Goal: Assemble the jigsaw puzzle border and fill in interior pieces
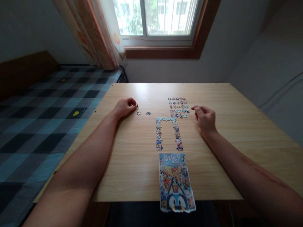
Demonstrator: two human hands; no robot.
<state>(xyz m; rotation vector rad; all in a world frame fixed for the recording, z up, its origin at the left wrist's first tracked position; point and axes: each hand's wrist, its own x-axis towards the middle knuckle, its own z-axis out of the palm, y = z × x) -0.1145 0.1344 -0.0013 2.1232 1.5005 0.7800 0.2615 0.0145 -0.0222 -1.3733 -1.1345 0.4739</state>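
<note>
My left hand (126, 106) is closed in a pinch on a small dark puzzle piece (137, 106) over the left of the table. Just below it lie two loose puzzle pieces (148, 113). My right hand (204, 118) is curled beside the rows of loose puzzle pieces (178, 107), its fingertips apart from them; whether anything is between those fingers I cannot make out. Nearer to me stands a partly joined puzzle border (158, 134), with a top edge, two sides and an open bottom. Below it lies a "Bluey" picture sheet (175, 179) reaching over the table's front edge.
The wooden table (132, 176) spreads before me. At the left is a bed (52, 116) with a checked cover. Beyond the table are a window (169, 19) and a patterned curtain (92, 34).
</note>
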